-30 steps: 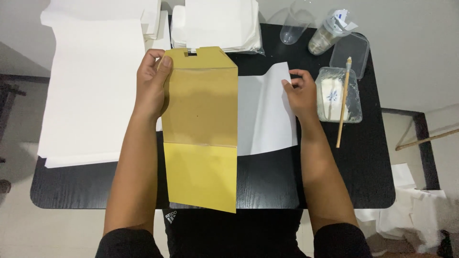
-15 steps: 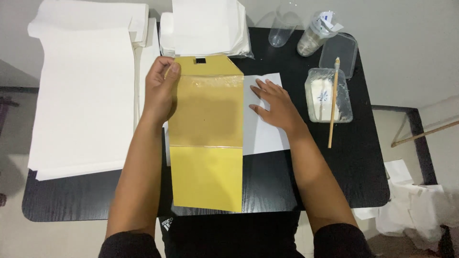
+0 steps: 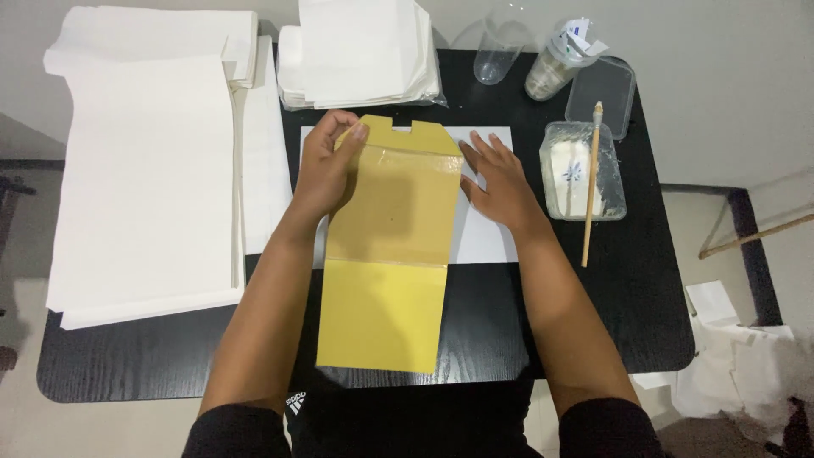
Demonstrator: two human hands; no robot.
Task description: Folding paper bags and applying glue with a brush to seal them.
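- Left hand (image 3: 326,170): rests palm-down on the upper left part of the brown paper template (image 3: 392,220); fingers curled over its top left edge, pinning rather than grasping it
- Right hand (image 3: 500,182): laid flat, fingers spread, on the white sheet (image 3: 487,242) just beside the template's right edge; holds nothing
- Brown paper template: lies lengthwise at the centre of the black table (image 3: 653,297), over the white sheet; its yellow lower panel (image 3: 380,315) reaches the near table edge
- Stack of white paper (image 3: 144,187): left side of the table, just beside the left forearm
- Clear container (image 3: 583,170): right of the right hand, contents probably glue; a wooden stick (image 3: 590,182) lies across it
- Bundle of white bags (image 3: 365,51): far edge, beyond the template
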